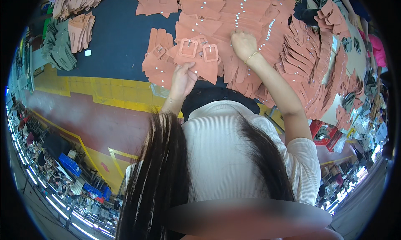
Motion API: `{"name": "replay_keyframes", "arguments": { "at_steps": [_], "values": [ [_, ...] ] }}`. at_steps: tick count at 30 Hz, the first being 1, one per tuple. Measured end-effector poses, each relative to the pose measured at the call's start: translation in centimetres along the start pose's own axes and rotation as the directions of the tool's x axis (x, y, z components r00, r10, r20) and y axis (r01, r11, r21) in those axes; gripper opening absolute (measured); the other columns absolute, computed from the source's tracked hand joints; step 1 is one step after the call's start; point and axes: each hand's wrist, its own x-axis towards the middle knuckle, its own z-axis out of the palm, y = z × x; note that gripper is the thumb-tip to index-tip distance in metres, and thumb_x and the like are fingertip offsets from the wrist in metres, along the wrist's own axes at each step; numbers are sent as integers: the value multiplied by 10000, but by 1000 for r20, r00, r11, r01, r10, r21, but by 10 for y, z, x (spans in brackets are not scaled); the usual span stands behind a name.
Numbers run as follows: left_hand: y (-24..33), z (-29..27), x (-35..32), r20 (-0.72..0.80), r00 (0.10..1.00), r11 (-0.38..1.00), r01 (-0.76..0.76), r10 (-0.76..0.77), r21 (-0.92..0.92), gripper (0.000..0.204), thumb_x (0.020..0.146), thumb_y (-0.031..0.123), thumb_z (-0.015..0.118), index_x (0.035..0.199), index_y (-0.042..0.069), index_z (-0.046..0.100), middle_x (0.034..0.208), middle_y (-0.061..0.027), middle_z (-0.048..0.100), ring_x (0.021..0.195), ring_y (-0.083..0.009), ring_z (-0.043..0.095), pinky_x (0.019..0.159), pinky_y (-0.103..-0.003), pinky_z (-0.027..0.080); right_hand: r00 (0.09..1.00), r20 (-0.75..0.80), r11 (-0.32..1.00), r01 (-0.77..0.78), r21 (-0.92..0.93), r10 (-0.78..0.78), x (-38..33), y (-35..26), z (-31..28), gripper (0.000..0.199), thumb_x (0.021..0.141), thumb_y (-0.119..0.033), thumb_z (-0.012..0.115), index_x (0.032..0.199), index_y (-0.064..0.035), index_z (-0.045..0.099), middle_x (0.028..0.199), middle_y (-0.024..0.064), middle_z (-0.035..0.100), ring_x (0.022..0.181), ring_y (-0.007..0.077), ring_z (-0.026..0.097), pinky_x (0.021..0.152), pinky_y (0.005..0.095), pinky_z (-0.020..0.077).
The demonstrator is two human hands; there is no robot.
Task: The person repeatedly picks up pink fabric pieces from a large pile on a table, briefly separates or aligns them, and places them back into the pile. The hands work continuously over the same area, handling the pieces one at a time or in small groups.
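Observation:
My left hand (184, 79) grips the lower edge of a coral fabric piece (204, 71), its thumb on top. Two square coral buckles (188, 48) with metal prongs lie at the top of that piece. Out to the right, my right hand (245, 44) rests over overlapping rows of flat coral pieces (221, 29) that carry small white stickers (237, 20). Its fingers are curled together, and whatever is between the fingertips is hidden. Left of the held piece lie more coral pieces with a buckle (159, 51).
Stacks of grey-green pieces (60, 45) and coral strips (81, 31) sit at the left of the dark tabletop (112, 35). Fanned coral piles (300, 58) cover the right side. A red crate (326, 133) stands low at the right. Another person's arm (350, 10) shows at the far right.

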Motion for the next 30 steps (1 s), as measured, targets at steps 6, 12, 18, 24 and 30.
{"name": "replay_keyframes", "arguments": {
  "at_steps": [6, 12, 18, 24, 30],
  "values": [
    [2, -5, 3, 14, 1000, 999, 10, -9, -33, 349, 864, -8, 476, 1211, -24, 443, 1207, -163, 537, 1112, -284, 547, 961, -447, 432, 960, 278, 949, -124, 289, 41, -5, 19, -28, 142, 825, -124, 539, 870, -1, 592, 873, 194, 645, 871, 353, 623, 746, 437, 493],
    [-1, -5, 2, 48, 998, 999, 27, -29, 39, 421, 867, 28, 466, 1279, -4, 385, 1287, -162, 484, 1181, -310, 497, 966, -468, 430, 977, 192, 973, -128, 193, 91, -21, 36, -56, 163, 803, -124, 558, 934, -52, 626, 880, 160, 654, 886, 331, 623, 752, 439, 491],
    [-4, -6, 3, 26, 998, 996, 59, -61, 68, 430, 862, 28, 466, 1283, -4, 384, 1293, -167, 480, 1185, -308, 496, 978, -478, 422, 985, 107, 984, 125, 129, -139, -36, 20, -61, 159, 767, -97, 557, 910, -86, 626, 849, 138, 654, 864, 314, 632, 690, 430, 508],
    [-4, -11, 4, 7, 1000, 998, 6, -7, 68, 422, 866, 25, 462, 1281, -5, 394, 1285, -167, 487, 1174, -305, 504, 979, -481, 420, 974, 66, 974, 214, 68, -219, -27, 23, -48, 105, 771, -113, 554, 856, -68, 597, 875, 82, 636, 847, 279, 639, 646, 418, 514],
    [2, -18, 0, -10, 1000, 997, -13, 13, 76, 406, 872, 27, 462, 1272, -11, 403, 1272, -167, 498, 1165, -307, 510, 963, -484, 428, 963, -117, 957, 258, 136, -243, -33, 16, -56, 113, 753, -126, 576, 855, -74, 575, 832, 86, 606, 819, 297, 617, 650, 434, 508]
  ]
}}
